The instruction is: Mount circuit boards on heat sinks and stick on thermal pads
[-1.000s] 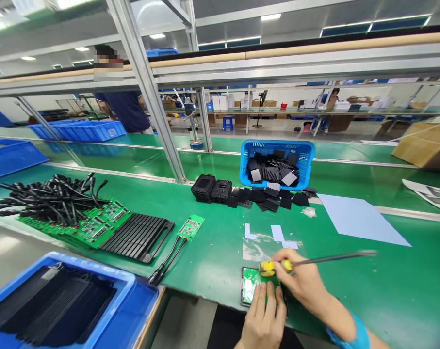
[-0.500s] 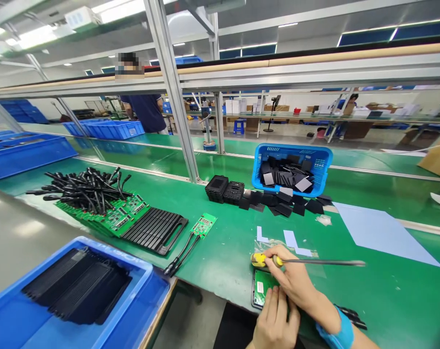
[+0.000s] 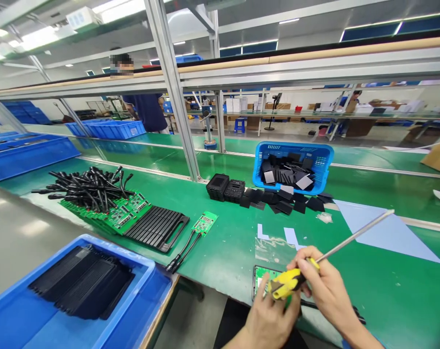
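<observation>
My right hand (image 3: 323,283) is closed around the yellow-and-black handle of a screwdriver (image 3: 287,283). Its long metal shaft points up and to the right, away from the work. Below the handle, a green circuit board (image 3: 259,277) lies in a shallow black case (image 3: 253,286) near the table's front edge. My left hand (image 3: 268,317) rests over the board with its fingers apart; the screwdriver handle covers some of them. Both hands hide much of the board and case. Behind them lies a clear plastic bag (image 3: 274,249) with white L-shaped pieces (image 3: 262,231) by it.
A blue basket (image 3: 258,165) of black pads stands at the back, loose pads before it, black cases (image 3: 225,188) left of it. Left are a cabled board (image 3: 204,224), piled boards (image 3: 120,213) and a blue bin (image 3: 143,286). A white sheet (image 3: 390,237) lies right.
The screwdriver has swung from nearly level to slanting up right, its handle dropping toward the left hand. The left fingers have shifted and spread on the board. The view turned left earlier.
</observation>
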Demonstrator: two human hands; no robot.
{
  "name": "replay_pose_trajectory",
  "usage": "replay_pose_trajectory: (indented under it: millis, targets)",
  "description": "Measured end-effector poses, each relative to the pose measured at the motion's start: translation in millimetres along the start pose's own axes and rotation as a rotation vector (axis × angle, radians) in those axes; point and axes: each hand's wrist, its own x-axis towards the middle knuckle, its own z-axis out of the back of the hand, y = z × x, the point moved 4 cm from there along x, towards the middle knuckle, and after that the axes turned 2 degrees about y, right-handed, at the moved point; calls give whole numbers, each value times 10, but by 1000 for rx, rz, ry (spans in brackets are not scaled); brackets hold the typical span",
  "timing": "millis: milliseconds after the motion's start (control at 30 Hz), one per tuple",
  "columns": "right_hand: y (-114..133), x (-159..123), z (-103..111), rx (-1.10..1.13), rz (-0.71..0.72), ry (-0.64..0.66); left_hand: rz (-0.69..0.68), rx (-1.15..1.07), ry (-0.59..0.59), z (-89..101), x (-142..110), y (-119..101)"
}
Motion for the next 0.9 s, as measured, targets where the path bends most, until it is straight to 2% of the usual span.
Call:
replay_pose_trajectory:
  millis: [67,100,133,200,267,333,467,533,600,667,700,767,833,900]
  targets:
    - [6,-47,123,-6,-14,-62,-74,-214,310,19,87,194]
    - [7,-78,131,-54,23,-65,-65,-311,429,33,122,303]
    - [5,-110,104,-120,86,-52,-52,-398,532,42,152,401]
    - [-18,-169,-28,-254,227,26,-18,-532,635,61,203,550]
    - [-61,-200,-149,-337,291,114,-13,-612,672,69,231,619]
    - [-87,-196,-148,-360,265,125,-14,-640,684,68,230,633]
    - [-37,-190,100,-398,224,-62,-29,-628,660,57,190,615]
    - [-18,-206,146,-432,263,-88,-62,-612,633,42,171,603]
    - [-50,-205,126,-451,269,2,-89,-603,618,17,149,594]
    - [-143,-166,183,-462,182,94,-92,-598,603,-7,128,589]
    - [-214,-132,281,-478,107,108,-96,-593,597,-16,117,583]
    - [-397,-54,631,-570,-51,71,-101,-563,583,-30,94,571]
    - [-627,7,1104,-775,-169,30,-100,-513,566,-45,73,565]
    - [-853,28,1588,-1057,-217,-57,-85,-469,527,-57,58,575]
